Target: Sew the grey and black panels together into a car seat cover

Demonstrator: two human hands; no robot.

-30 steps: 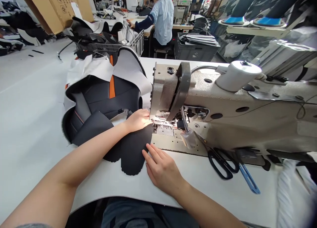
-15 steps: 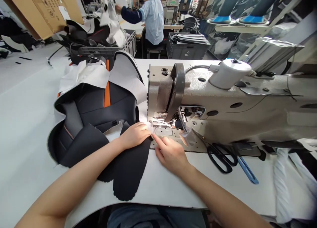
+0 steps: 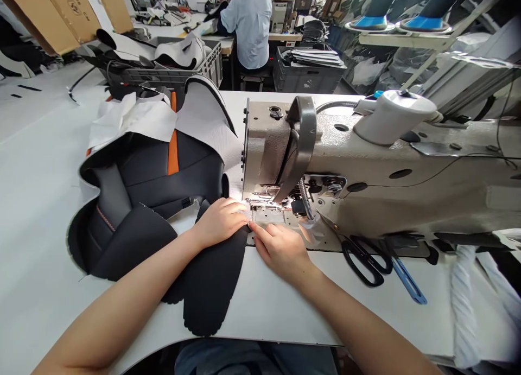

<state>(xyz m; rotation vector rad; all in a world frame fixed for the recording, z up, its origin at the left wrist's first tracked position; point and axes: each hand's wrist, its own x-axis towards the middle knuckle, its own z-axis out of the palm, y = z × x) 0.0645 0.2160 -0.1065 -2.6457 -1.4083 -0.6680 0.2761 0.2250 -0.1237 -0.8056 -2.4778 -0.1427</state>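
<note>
A black seat cover (image 3: 171, 179) with an orange stripe and pale backing lies bunched to the left of the sewing machine (image 3: 277, 141). My left hand (image 3: 222, 220) is closed on its edge beside the lit presser foot (image 3: 266, 204), with the fingers together and their undersides hidden. A long black flap (image 3: 211, 288) of the cover hangs below this hand towards the table's front. My right hand (image 3: 280, 250) has its index finger stretched out, its tip touching the edge by my left fingertips. The right thumb is apart from that finger.
Black-handled scissors (image 3: 366, 261) and a blue cutter (image 3: 409, 280) lie right of my right hand. White cloth (image 3: 464, 310) lies at the far right. Behind the table stand a grey crate (image 3: 163, 76) of cut pieces and a seated person (image 3: 250, 27) in a light blue shirt.
My view has shifted slightly. Both hands stay at the same spot by the presser foot. The person behind has lowered an arm, and the pale cloth piece above the crate has come down.
</note>
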